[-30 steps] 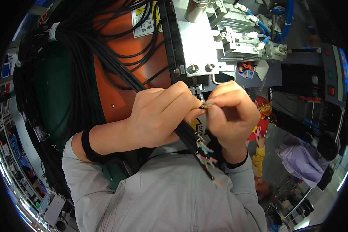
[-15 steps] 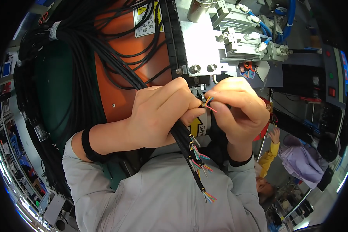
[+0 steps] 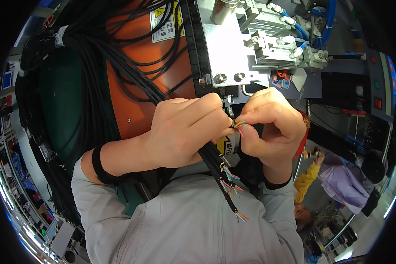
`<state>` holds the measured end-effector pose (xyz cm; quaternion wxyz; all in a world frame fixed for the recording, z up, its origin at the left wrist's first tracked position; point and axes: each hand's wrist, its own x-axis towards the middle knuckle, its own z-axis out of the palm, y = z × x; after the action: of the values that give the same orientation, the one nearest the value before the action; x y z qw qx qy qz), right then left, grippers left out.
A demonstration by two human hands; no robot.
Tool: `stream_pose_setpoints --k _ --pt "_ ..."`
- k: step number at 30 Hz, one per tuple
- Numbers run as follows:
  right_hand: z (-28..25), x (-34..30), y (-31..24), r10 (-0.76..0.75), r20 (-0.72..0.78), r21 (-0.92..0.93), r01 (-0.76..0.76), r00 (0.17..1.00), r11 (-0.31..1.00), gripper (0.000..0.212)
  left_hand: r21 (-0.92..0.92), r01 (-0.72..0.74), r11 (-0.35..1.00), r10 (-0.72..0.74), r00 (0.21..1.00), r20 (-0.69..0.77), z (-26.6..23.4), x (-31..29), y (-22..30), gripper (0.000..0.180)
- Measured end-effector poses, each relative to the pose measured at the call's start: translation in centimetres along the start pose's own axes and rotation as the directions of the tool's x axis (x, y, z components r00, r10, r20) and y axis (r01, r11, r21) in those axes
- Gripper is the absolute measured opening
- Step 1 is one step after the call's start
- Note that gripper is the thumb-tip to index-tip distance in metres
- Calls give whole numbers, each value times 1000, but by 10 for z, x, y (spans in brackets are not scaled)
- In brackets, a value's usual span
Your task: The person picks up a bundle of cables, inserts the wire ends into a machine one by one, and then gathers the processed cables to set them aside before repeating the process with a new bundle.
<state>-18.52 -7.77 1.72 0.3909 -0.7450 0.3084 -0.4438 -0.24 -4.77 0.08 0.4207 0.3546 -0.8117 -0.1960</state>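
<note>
My left hand point(image 3: 189, 130) is closed round a black cable, pinching it just behind its stripped end. From that end fan thin coloured wires point(image 3: 240, 125), yellow and pink among them. My right hand point(image 3: 273, 127) pinches some of these wires between thumb and forefinger; the pink one hangs below the pinch. A bundle of black cables point(image 3: 214, 163) passes under my left hand and slants down across my front. Its several ends show bare coloured wires point(image 3: 240, 217). Behind the fingers, part of a yellow label with a black arrow point(image 3: 225, 147) is visible.
Beyond my hands stands a metal fixture point(image 3: 226, 53) with bolts, pneumatic cylinders and blue hoses point(image 3: 332, 22). Many black cables point(image 3: 86, 57) drape over an orange panel point(image 3: 123, 105) at the left. A control box with buttons point(image 3: 377, 86) is at the right. A person in a yellow sleeve point(image 3: 306, 180) works nearby.
Both hands have moved slightly toward me, and the right fingertips have closed onto the coloured wires. The hanging cable ends have shifted a little up and right. The yellow-sleeved arm has risen.
</note>
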Motion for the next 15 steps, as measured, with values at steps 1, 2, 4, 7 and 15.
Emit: stream_pose_setpoints --k 1,2,4,7,15 --pt "1 -2 2 8 -13 53 -8 1000 999 13 2 -16 1000 16 1000 11 0 1 0 14" --pt "3 -4 5 17 -25 107 -14 1000 994 13 4 -31 1000 31 999 22 -1 1 -1 14" --pt "9 -9 10 27 -37 160 -20 999 987 13 17 -49 999 49 999 23 -3 2 -1 13" --pt "19 -14 13 183 -321 370 -55 929 927 13 42 -87 995 86 996 25 -4 3 -1 13" --pt "9 -12 9 83 -183 197 -46 980 979 14 8 37 999 -35 984 -172 5 0 0 14"
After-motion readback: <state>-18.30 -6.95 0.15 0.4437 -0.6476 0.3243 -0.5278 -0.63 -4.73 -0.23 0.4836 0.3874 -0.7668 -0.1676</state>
